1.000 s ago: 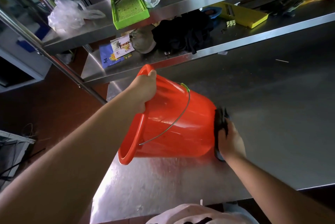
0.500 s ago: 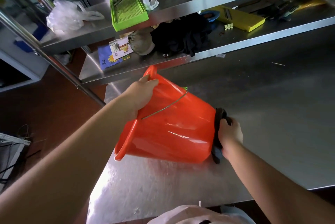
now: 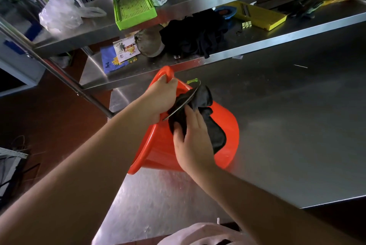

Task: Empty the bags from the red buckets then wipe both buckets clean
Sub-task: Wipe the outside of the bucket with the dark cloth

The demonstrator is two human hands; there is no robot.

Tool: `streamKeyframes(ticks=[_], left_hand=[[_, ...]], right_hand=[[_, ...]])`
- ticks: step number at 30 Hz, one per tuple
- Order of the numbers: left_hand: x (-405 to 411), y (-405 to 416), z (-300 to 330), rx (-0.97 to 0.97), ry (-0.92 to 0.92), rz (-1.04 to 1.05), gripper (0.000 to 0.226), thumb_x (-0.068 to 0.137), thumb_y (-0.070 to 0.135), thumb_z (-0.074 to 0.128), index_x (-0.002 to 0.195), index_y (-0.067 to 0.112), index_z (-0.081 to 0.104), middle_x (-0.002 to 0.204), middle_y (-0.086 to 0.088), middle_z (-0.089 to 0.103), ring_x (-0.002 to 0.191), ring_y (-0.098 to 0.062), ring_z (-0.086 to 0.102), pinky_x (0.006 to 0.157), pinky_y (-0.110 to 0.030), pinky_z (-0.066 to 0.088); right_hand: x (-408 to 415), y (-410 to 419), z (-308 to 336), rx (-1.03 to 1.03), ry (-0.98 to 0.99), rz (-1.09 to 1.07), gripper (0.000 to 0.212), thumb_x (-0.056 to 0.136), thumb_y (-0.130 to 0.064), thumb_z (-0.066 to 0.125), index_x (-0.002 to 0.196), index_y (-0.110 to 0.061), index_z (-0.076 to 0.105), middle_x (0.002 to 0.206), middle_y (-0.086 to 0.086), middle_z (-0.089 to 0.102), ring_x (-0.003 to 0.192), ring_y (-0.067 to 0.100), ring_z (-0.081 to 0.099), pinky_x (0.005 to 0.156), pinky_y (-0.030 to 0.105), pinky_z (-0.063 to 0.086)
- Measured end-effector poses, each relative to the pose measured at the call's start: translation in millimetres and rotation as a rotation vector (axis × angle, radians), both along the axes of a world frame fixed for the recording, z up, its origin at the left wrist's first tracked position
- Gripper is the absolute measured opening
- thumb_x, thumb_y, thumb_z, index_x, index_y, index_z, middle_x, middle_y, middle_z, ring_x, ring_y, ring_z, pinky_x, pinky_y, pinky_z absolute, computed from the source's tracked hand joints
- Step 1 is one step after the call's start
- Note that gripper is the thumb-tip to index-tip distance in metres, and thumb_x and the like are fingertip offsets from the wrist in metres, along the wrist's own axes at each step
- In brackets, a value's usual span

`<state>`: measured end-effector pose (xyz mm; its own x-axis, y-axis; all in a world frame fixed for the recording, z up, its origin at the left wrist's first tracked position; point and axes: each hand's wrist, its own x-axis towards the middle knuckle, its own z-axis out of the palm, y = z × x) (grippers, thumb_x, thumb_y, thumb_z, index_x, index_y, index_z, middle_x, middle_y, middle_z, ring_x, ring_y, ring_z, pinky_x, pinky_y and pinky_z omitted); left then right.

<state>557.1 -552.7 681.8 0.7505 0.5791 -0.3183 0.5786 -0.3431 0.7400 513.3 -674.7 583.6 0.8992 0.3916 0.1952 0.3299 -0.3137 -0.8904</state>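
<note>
Head view: red bucket (image 3: 227,137) lies tipped on its side on the steel worktop (image 3: 297,126), mouth facing left toward the person, base to the right. Left hand (image 3: 162,100) is clamped on the upper rim, holding the bucket steady. Right hand (image 3: 191,139) presses a dark cloth (image 3: 214,133) flat against the outer wall, fingers spread over the cloth, so it is holding the rag, not gripping the bucket. Wire handle (image 3: 183,104) lies across the cloth near the rim. No bag visible inside; interior is mostly hidden.

Step, as judged: wiping the outside of this bucket; emptying looks done here. Second bucket not in view. Next move likely calls for dragging the cloth around the wall while the left hand turns the bucket, then doing the inside.
</note>
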Motion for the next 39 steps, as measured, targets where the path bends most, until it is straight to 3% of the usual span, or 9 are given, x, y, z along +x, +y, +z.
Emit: streamKeyframes(ticks=[2,6,14,22,26,29,31,35,39], left_hand=[[-0.7,3.5,0.5,0.015,0.015,-0.005,0.043,0.112,0.039,0.04,0.149,0.021,0.05,0.101,0.003,0.067,0.073,-0.001,0.07,0.065,-0.025,0.059],[1.8,5.7,4.8,-0.013,0.112,0.001,0.054,0.109,0.052,0.04,0.16,0.034,0.037,0.132,-0.008,0.063,0.112,-0.029,0.066,0.104,-0.053,0.054],[2.9,5.2,-2.9,-0.061,0.091,0.051,0.059,0.105,0.058,0.041,0.161,0.04,0.031,0.125,-0.008,0.066,0.11,-0.033,0.069,0.1,-0.055,0.056],[1.5,-8.0,-5.3,0.014,0.06,-0.018,0.054,0.109,0.049,0.039,0.158,0.027,0.037,0.133,-0.015,0.064,0.12,-0.04,0.064,0.104,-0.052,0.053],[-1.5,-19.0,-9.0,0.063,0.023,-0.047,0.053,0.111,0.045,0.039,0.158,0.023,0.037,0.131,-0.018,0.066,0.093,-0.028,0.067,0.08,-0.039,0.053],[-2.5,-28.5,-10.6,0.115,0.034,-0.07,0.061,0.109,0.052,0.036,0.166,0.032,0.023,0.13,-0.002,0.06,0.079,-0.007,0.055,0.065,-0.025,0.04],[-3.2,-36.8,-10.1,0.155,0.049,-0.102,0.063,0.11,0.052,0.035,0.167,0.031,0.02,0.128,-0.006,0.063,0.08,-0.013,0.059,0.062,-0.026,0.038],[-7.7,-58.9,-12.5,0.244,0.12,-0.19,0.067,0.111,0.046,0.036,0.169,0.024,0.01,0.153,-0.021,0.052,0.125,-0.04,0.061,0.096,-0.038,0.048],[-22.7,-80.8,-28.5,0.27,0.111,-0.367,0.067,0.112,0.039,0.038,0.168,0.023,0.005,0.142,-0.021,0.062,0.119,-0.039,0.067,0.099,-0.044,0.054]], right_hand=[[8.7,-13.6,-12.4,-0.056,-0.101,0.05,0.048,0.098,-0.017,0.058,0.144,-0.005,0.051,0.144,0.016,0.053,0.14,0.032,0.044,0.114,0.046,0.036],[21.5,-46.6,-51.1,-0.124,-0.169,0.042,0.044,0.095,-0.012,0.06,0.138,0.0,0.056,0.139,0.021,0.056,0.135,0.038,0.049,0.111,0.049,0.042],[44.1,-92.7,-103.2,-0.236,0.088,-0.242,0.042,0.099,-0.011,0.055,0.139,0.003,0.052,0.132,0.02,0.06,0.124,0.04,0.054,0.097,0.046,0.048],[71.0,-94.1,-99.7,-0.247,0.452,-0.389,0.037,0.1,-0.024,0.044,0.136,-0.015,0.05,0.127,0.02,0.064,0.107,0.042,0.062,0.076,0.037,0.04],[69.8,-101.1,-107.2,-0.263,0.477,-0.409,0.037,0.099,-0.024,0.044,0.135,-0.016,0.05,0.126,0.019,0.064,0.105,0.041,0.063,0.074,0.036,0.038],[65.9,-104.9,-112.4,-0.258,0.509,-0.427,0.038,0.099,-0.024,0.043,0.136,-0.015,0.049,0.127,0.017,0.063,0.107,0.04,0.063,0.076,0.036,0.04],[62.3,-108.2,-115.2,-0.259,0.524,-0.439,0.038,0.099,-0.023,0.043,0.136,-0.015,0.05,0.128,0.018,0.063,0.109,0.04,0.062,0.079,0.037,0.04],[50.7,-116.8,-127.5,-0.277,0.603,-0.429,0.038,0.097,-0.024,0.044,0.135,-0.019,0.051,0.126,0.017,0.065,0.108,0.04,0.063,0.081,0.038,0.044],[34.7,-117.0,-149.3,-0.254,0.827,-0.311,0.03,0.095,-0.021,0.049,0.12,-0.014,0.065,0.113,0.018,0.07,0.098,0.035,0.068,0.084,0.04,0.054]])
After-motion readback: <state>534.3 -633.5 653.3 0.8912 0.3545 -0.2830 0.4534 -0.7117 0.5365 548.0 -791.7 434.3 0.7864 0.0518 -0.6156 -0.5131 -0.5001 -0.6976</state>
